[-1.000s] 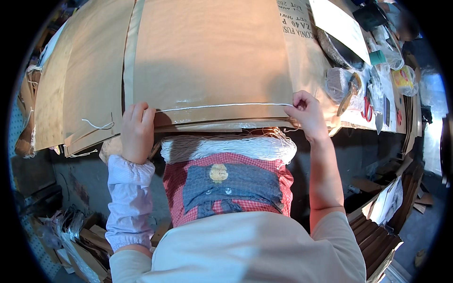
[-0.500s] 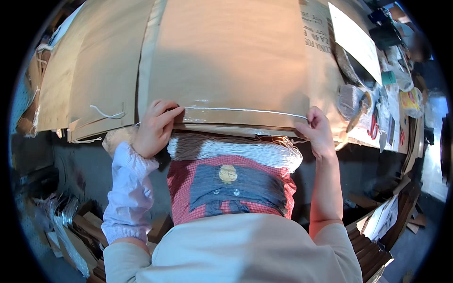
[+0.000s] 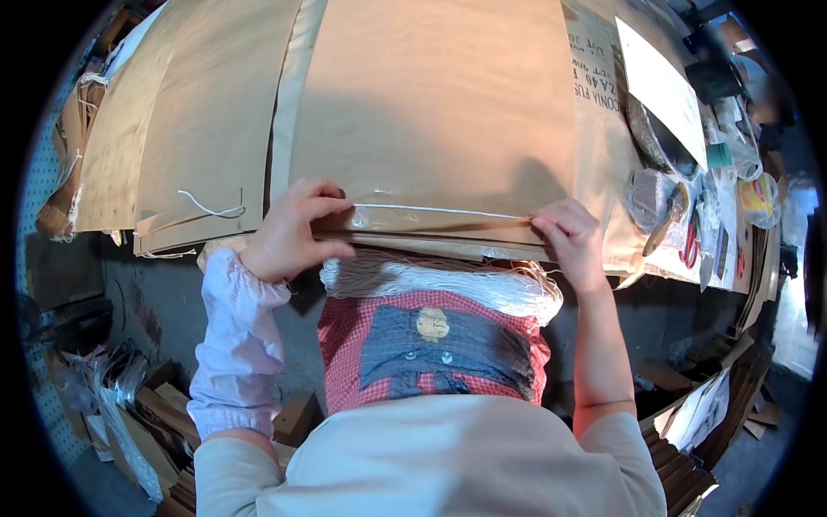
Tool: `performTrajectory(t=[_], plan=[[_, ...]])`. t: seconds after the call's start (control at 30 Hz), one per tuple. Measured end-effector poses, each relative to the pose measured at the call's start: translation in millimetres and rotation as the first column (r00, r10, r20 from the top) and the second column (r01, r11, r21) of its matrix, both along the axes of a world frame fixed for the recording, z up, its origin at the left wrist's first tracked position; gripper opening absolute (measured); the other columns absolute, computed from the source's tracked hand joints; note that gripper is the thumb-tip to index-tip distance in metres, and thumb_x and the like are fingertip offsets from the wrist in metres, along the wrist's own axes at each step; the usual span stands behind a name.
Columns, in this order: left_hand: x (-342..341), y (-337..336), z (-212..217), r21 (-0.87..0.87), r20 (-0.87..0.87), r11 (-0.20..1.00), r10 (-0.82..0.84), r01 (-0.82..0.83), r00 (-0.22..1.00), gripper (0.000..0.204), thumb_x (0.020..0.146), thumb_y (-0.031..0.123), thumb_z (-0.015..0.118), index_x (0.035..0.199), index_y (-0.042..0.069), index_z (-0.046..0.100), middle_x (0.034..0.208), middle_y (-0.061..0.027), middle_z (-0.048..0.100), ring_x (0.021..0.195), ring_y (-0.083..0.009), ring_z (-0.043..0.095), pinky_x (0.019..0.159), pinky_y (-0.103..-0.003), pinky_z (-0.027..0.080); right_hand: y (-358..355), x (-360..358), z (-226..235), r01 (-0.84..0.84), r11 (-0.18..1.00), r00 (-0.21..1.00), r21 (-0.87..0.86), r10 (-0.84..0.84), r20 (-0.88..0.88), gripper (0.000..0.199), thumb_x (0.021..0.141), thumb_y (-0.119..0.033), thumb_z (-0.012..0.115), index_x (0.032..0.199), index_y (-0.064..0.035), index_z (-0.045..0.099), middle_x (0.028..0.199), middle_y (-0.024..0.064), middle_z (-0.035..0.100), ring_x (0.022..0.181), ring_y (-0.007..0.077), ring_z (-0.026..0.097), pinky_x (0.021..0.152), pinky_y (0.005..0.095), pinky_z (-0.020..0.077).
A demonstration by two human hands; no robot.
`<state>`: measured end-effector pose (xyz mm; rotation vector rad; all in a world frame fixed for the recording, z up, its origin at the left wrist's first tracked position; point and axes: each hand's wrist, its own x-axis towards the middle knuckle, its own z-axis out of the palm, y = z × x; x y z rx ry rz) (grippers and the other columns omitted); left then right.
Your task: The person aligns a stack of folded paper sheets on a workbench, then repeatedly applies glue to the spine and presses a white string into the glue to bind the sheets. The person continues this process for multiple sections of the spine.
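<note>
Beyond the white string bundle [image 3: 439, 283], left hand [image 3: 297, 228] is part-open, thumb apart, fingertips at the left end of the white cord [image 3: 439, 209], right hand [image 3: 570, 237] pinches its other end near the front edge of the brown paper [image 3: 431, 112]; step judged as straightening, next move calling for even tension.

White cord [image 3: 444, 209], brown paper [image 3: 431, 112], red-checked apron [image 3: 341, 349]

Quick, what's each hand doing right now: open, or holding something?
Left hand: open, at the left end of the cord.
Right hand: closed, pinching the cord near its right end.
</note>
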<state>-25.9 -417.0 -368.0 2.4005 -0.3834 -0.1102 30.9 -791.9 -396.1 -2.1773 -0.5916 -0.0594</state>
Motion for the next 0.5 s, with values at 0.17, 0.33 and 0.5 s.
performTrajectory(t=[0.17, 0.33, 0.5], plan=[[7.6, -0.4, -24.1, 0.058, 0.008, 0.949, 0.310, -0.310, 0.951, 0.014, 0.078, 0.011, 0.068, 0.084, -0.002, 0.065, 0.080, -0.0146, 0.059, 0.075, -0.0311, 0.060, 0.065, -0.038, 0.048, 16.2, 9.2, -7.5, 0.253, 0.948, 0.966, -0.192, -0.257, 0.003, 0.012, 0.075, -0.010, 0.074, 0.077, -0.0010, 0.065, 0.072, 0.0092, 0.060, 0.066, 0.0223, 0.059, 0.059, 0.0322, 0.0480], [2.0, -39.3, -19.7, 0.404, 0.185, 0.728, 0.528, -0.554, 0.829, 0.019, 0.085, 0.010, 0.058, 0.100, 0.000, 0.052, 0.088, -0.0161, 0.056, 0.077, -0.0355, 0.059, 0.065, -0.045, 0.047, 27.9, -1.1, -25.6, 0.463, 0.828, 0.833, -0.317, -0.284, 0.474, 0.040, 0.077, -0.005, 0.068, 0.116, -0.0061, 0.057, 0.098, 0.0105, 0.060, 0.081, 0.0260, 0.061, 0.065, 0.0362, 0.0516], [-8.6, -86.6, -20.0, 0.463, 0.280, 0.885, -0.084, -0.057, 0.956, 0.077, 0.079, 0.038, 0.067, 0.134, -0.005, 0.034, 0.138, -0.0242, 0.038, 0.130, -0.0398, 0.034, 0.107, -0.049, 0.028, 115.4, -40.6, -11.9, -0.132, 0.829, 0.966, -0.544, 0.232, 0.118, 0.083, 0.083, -0.041, 0.064, 0.142, 0.0046, 0.027, 0.149, 0.0208, 0.026, 0.141, 0.0338, 0.019, 0.115, 0.0424, 0.0143]])
